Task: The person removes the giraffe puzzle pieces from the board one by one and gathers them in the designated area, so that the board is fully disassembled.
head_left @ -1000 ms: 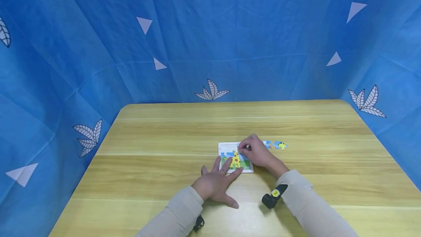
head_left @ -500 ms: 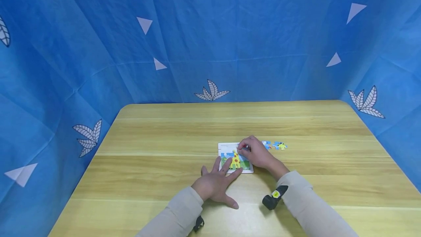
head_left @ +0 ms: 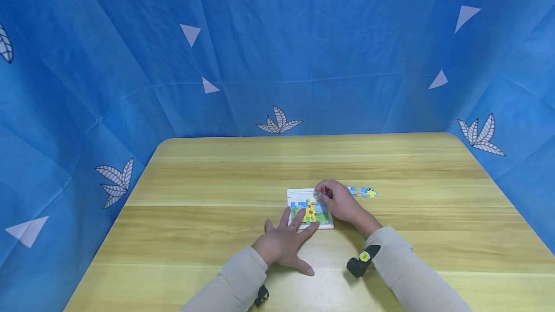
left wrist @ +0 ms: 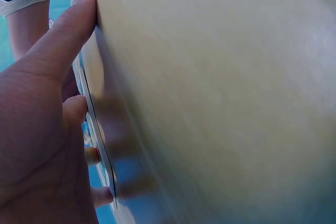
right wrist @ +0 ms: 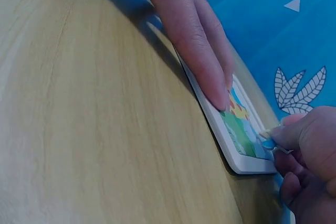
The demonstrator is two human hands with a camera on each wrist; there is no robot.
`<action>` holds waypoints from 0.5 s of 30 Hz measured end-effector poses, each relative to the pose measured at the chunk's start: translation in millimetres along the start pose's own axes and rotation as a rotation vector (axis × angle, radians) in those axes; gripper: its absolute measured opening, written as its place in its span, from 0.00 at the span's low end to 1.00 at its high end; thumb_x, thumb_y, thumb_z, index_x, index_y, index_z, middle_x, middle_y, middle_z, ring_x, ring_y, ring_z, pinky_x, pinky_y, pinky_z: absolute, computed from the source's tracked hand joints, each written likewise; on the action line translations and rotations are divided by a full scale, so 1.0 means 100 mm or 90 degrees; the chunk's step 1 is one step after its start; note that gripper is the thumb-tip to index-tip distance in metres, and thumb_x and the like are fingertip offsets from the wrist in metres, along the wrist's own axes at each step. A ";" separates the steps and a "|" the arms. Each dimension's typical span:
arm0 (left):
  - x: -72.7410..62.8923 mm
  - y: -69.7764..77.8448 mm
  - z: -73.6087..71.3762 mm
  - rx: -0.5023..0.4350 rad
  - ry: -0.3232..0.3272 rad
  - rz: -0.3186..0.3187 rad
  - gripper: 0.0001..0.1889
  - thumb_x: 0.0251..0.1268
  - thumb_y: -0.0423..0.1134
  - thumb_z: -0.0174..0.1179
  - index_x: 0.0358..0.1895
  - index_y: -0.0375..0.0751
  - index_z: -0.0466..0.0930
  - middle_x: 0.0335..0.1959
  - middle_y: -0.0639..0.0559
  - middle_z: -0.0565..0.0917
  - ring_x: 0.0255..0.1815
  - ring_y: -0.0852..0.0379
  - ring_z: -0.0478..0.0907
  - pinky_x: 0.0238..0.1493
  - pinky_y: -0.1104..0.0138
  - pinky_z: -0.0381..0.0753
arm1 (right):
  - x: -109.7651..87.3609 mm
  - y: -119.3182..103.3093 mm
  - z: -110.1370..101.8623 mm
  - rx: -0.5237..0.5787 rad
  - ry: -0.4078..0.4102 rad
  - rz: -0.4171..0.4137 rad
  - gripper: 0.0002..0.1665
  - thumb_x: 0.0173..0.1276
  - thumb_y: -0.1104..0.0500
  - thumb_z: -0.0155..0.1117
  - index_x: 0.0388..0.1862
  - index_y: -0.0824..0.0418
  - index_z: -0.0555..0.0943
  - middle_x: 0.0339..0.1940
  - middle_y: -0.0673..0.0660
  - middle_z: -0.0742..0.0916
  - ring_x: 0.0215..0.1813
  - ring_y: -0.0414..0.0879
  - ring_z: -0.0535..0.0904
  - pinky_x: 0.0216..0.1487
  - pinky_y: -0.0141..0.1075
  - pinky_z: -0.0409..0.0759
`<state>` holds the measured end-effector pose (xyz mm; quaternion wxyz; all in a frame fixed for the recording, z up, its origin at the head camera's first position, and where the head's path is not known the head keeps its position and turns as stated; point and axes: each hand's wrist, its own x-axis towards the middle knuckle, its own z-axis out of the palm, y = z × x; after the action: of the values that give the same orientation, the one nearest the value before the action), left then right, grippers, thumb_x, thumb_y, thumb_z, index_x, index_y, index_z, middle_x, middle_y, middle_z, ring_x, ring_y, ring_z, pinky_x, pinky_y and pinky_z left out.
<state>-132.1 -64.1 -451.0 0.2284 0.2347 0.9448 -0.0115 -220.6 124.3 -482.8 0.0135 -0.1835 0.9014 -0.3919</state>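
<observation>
A white-framed jigsaw puzzle (head_left: 297, 194) with a yellow giraffe picture lies on the table; its upper part shows bare white backing. My left hand (head_left: 284, 242) is spread, fingertips resting on the puzzle's near left side and thumb on the tabletop. My right hand (head_left: 340, 200) pinches a small puzzle piece (right wrist: 268, 143), partly blue, between thumb and fingers, close over the right side of the frame. In the left wrist view the left fingers (left wrist: 76, 109) lie along the frame's edge.
Loose puzzle pieces (head_left: 368, 192) lie on the table just right of the right hand, one partly hidden by it. The wooden table (head_left: 208, 240) reaches back to a blue patterned curtain (head_left: 277, 52). Black wrist cameras sit on both sleeves.
The right hand's fingers have turned slightly, and a red spot on the held puzzle piece now shows between them. The left hand stays in place on the frame.
</observation>
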 end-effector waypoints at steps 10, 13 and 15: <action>0.01 -0.01 0.02 -0.009 0.005 0.003 0.54 0.39 0.78 0.57 0.73 0.75 0.40 0.78 0.54 0.38 0.77 0.41 0.36 0.59 0.33 0.56 | 0.00 0.00 -0.05 0.021 -0.010 0.036 0.15 0.65 0.64 0.61 0.51 0.62 0.76 0.32 0.54 0.80 0.34 0.44 0.73 0.37 0.36 0.74; 0.01 -0.01 0.02 -0.013 0.002 0.004 0.54 0.39 0.78 0.57 0.73 0.75 0.40 0.78 0.54 0.38 0.77 0.41 0.36 0.59 0.33 0.55 | 0.00 0.01 -0.06 0.017 -0.004 0.050 0.14 0.65 0.64 0.61 0.50 0.61 0.77 0.34 0.54 0.81 0.36 0.44 0.75 0.38 0.37 0.76; 0.01 -0.01 0.02 -0.014 -0.001 0.004 0.55 0.39 0.78 0.57 0.73 0.75 0.40 0.78 0.54 0.37 0.77 0.41 0.35 0.60 0.33 0.55 | -0.01 0.01 -0.08 0.017 0.000 0.058 0.14 0.65 0.63 0.61 0.49 0.61 0.77 0.35 0.55 0.82 0.37 0.45 0.76 0.39 0.37 0.76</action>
<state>-132.8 -64.4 -453.0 0.2314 0.2353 0.9440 -0.0005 -221.4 131.0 -478.6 0.0340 -0.1420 0.9036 -0.4026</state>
